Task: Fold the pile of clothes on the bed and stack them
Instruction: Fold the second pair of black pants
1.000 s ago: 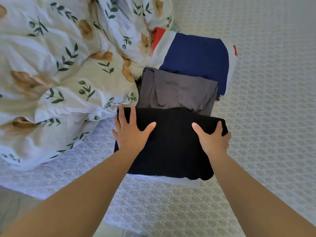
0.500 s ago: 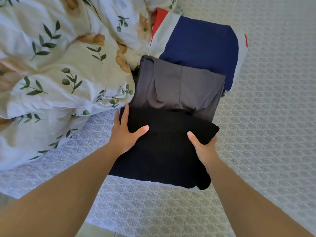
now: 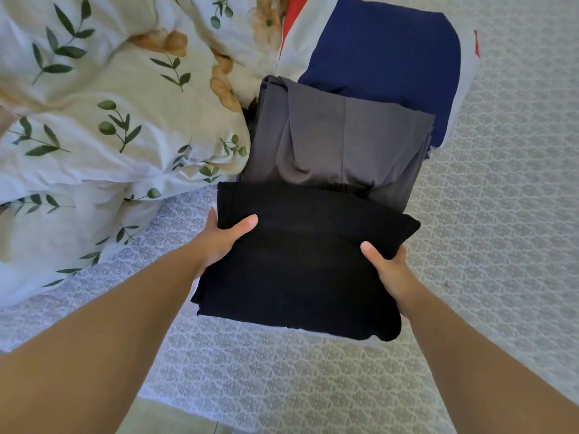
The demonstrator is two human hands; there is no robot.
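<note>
Left hand (image 3: pixel 219 242) and right hand (image 3: pixel 387 266) grasp folded black garment (image 3: pixel 300 264) near bed (image 3: pixel 501 214) front edge. Risk: uneven lift unfolds bundle; careless placement topples grey garment (image 3: pixel 338 142).

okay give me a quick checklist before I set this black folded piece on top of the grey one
1. Left hand grips the black folded garment at its left edge, thumb on top: ok.
2. Right hand grips its right edge, thumb on top: ok.
3. Fold holding, no loose flap hanging: cannot tell; the near right corner bulges.
4. Grey folded garment lies flat, top bare: ok.
5. Floral duvet clear of the grey piece: not ok; it touches the left edge.
6. Navy folded item beneath, supporting the stack: ok.
</note>
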